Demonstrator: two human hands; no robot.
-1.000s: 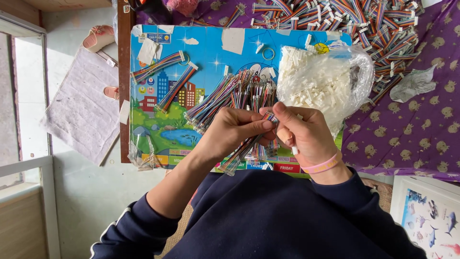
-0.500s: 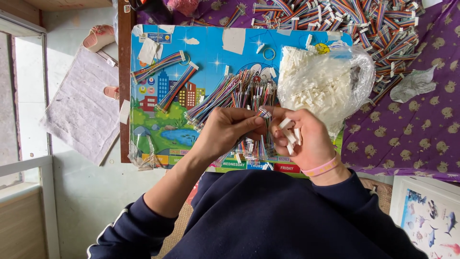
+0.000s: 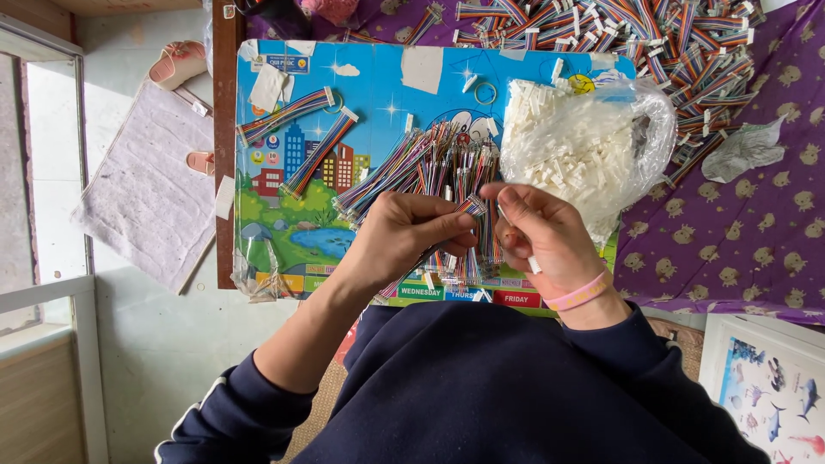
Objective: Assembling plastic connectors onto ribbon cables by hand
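Observation:
My left hand [image 3: 411, 234] pinches the end of a multicoloured ribbon cable [image 3: 470, 206] between thumb and fingers. My right hand [image 3: 543, 236] is close beside it, fingers curled around small white plastic connectors [image 3: 534, 264], its fingertips meeting the cable's end. Both hands hover over a pile of loose ribbon cables [image 3: 430, 167] lying on a bright blue picture board [image 3: 284, 223]. A clear plastic bag of white connectors [image 3: 584, 146] sits just beyond my right hand.
A heap of finished cables with white ends [image 3: 662, 43] lies on the purple patterned cloth [image 3: 739, 232] at top right. Two separate cables [image 3: 296, 129] rest on the board's left. A grey mat [image 3: 142, 189] and slippers [image 3: 176, 64] are on the floor at left.
My right hand has turned and closed up to the cable end; the white connectors seen in its open palm half a second ago are now mostly tucked under the fingers.

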